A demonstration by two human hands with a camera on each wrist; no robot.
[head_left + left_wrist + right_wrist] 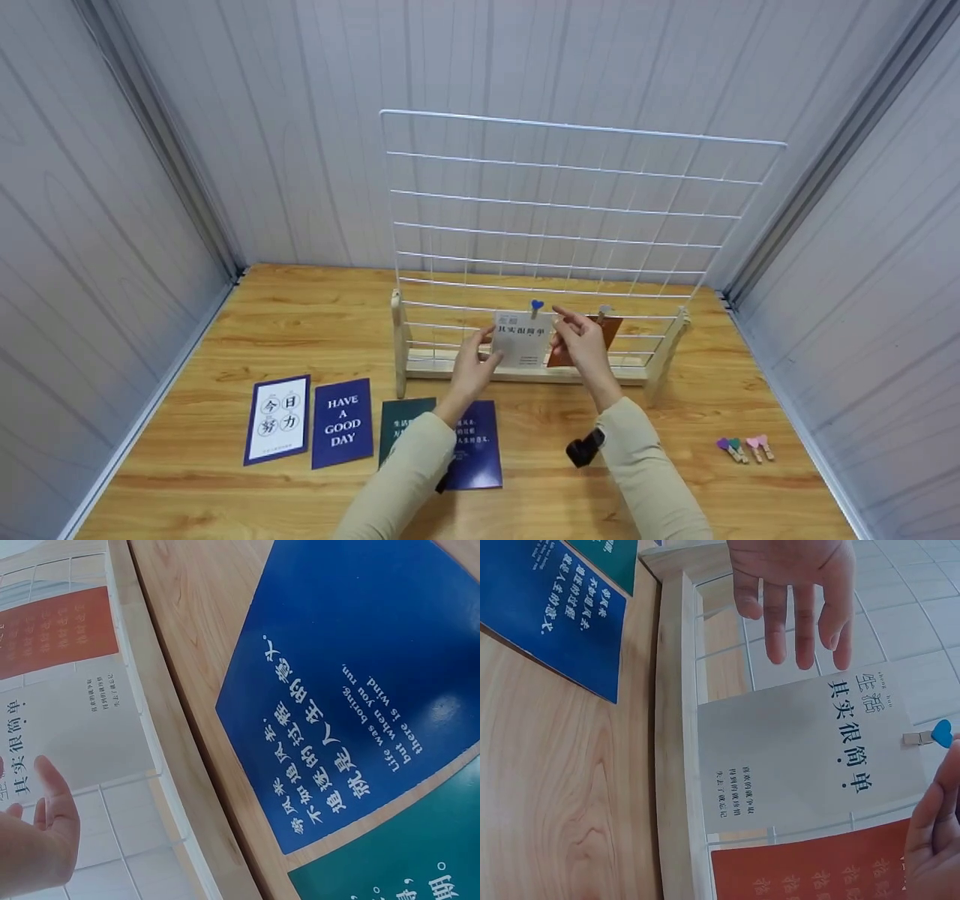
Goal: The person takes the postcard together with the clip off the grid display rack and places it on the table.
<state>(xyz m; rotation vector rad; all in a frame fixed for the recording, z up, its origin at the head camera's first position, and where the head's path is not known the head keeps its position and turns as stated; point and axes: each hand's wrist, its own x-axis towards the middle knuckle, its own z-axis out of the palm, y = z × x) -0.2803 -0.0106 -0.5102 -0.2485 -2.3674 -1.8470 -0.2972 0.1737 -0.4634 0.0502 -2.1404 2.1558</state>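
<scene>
A white card [521,351] with dark Chinese writing hangs upright on the front of the white wire grid [559,204]. Its top edge carries a wooden clip with a blue heart [940,733]. My left hand [474,366] is at the card's left edge, fingers extended; in the right wrist view the left hand [799,596] shows its palm. Beside the clip, my right hand [583,341] has loosely bent fingers and holds nothing visible. Behind that hand an orange-red card [810,870] hangs from a second clip [604,310].
The grid stands in a wooden base [525,374]. On the table lie a white-and-blue card [277,420], a blue card [342,423], a green card [405,412] and another blue card [352,690], the last two partly under my left forearm. Several heart clips [742,448] lie at right.
</scene>
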